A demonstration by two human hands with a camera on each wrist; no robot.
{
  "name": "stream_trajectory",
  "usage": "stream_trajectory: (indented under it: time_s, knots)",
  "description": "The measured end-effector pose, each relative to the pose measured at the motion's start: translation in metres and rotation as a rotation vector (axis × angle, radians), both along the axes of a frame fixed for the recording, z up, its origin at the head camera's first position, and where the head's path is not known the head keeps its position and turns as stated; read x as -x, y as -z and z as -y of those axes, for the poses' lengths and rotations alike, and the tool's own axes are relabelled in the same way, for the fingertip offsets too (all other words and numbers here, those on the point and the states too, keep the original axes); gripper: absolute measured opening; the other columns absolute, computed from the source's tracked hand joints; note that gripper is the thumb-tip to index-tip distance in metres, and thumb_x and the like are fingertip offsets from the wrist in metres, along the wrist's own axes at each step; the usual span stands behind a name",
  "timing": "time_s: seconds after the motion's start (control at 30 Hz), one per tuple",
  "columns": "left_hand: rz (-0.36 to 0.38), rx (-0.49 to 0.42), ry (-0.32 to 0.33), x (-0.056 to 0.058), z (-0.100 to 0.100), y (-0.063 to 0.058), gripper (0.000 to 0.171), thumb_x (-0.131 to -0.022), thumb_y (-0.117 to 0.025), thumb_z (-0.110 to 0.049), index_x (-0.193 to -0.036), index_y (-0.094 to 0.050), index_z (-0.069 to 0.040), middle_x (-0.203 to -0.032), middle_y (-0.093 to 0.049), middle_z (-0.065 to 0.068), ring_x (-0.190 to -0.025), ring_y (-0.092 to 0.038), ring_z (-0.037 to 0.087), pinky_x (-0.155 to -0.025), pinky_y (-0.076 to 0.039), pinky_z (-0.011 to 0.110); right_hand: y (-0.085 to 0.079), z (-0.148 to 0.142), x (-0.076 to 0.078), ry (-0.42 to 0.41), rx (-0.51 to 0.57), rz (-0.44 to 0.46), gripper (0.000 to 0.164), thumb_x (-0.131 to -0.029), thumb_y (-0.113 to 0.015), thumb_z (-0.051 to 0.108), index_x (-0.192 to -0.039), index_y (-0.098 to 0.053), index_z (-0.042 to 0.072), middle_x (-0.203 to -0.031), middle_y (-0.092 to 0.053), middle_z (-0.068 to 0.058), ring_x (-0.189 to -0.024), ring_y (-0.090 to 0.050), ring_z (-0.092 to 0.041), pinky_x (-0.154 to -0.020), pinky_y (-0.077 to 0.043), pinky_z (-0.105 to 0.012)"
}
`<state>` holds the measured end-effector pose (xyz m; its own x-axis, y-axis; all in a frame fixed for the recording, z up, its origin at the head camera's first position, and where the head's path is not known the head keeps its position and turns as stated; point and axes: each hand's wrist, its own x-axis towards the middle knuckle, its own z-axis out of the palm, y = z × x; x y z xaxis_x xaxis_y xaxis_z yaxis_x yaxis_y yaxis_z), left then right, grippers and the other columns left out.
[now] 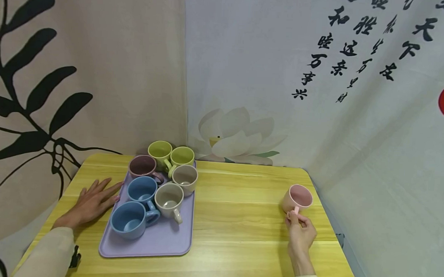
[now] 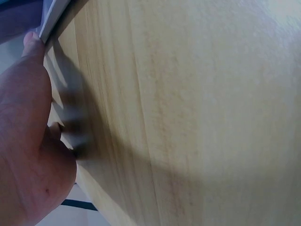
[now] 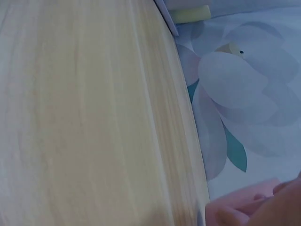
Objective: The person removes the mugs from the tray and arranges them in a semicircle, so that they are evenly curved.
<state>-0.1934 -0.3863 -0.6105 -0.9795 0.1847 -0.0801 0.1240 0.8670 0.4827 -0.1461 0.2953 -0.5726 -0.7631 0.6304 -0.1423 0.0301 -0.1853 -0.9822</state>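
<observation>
At the right side of the table, my right hand (image 1: 301, 235) pinches the handle of a pink mug (image 1: 293, 202). Only a slice of that pink mug (image 3: 242, 195) shows in the right wrist view, at the bottom right corner. Whether its base touches the table is hard to tell. My left hand (image 1: 93, 203) lies at the left edge of a lilac tray (image 1: 169, 239), fingers extended, with fingertips at the rim. On the tray stand two blue mugs (image 1: 128, 223), two beige-grey mugs (image 1: 168, 199), a dark purple mug (image 1: 140, 168) and two green mugs (image 1: 182, 158).
The yellow wood-grain table (image 1: 237, 222) stretches between the tray and the pink mug. Behind it hangs a printed cloth (image 1: 247, 73) with a lotus and lettering. A second cloth with dark leaves (image 1: 41, 101) hangs at the left.
</observation>
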Motion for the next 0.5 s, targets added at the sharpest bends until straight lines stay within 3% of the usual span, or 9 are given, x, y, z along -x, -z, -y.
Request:
stream_trajectory:
  time_s: [0.27,0.5]
  knots:
    - [-0.005,-0.005,0.003,0.000,0.000,0.000,0.069,-0.117,-0.055,-0.053,-0.175,-0.041,-0.019,-0.179,-0.021,0.044,-0.161,-0.009,0.081,-0.122,-0.004,0.097,0.001,-0.013,-0.002,0.155,0.052,-0.040,0.010,-0.106,-0.075,0.003,-0.109,-0.067,-0.002,-0.083,-0.079,0.009,-0.075,-0.078,-0.002,-0.079,-0.068,-0.018]
    - [-0.011,-0.007,0.003,0.000,0.000,0.000,0.068,-0.117,-0.055,-0.053,-0.175,-0.042,-0.019,-0.179,-0.021,0.044,-0.161,-0.010,0.081,-0.122,-0.004,0.097,0.004,-0.018,-0.002,0.281,0.055,-0.035,0.013,-0.101,-0.082,0.007,-0.091,-0.074,0.008,-0.075,-0.078,0.011,-0.067,-0.075,-0.001,-0.069,-0.066,-0.017]
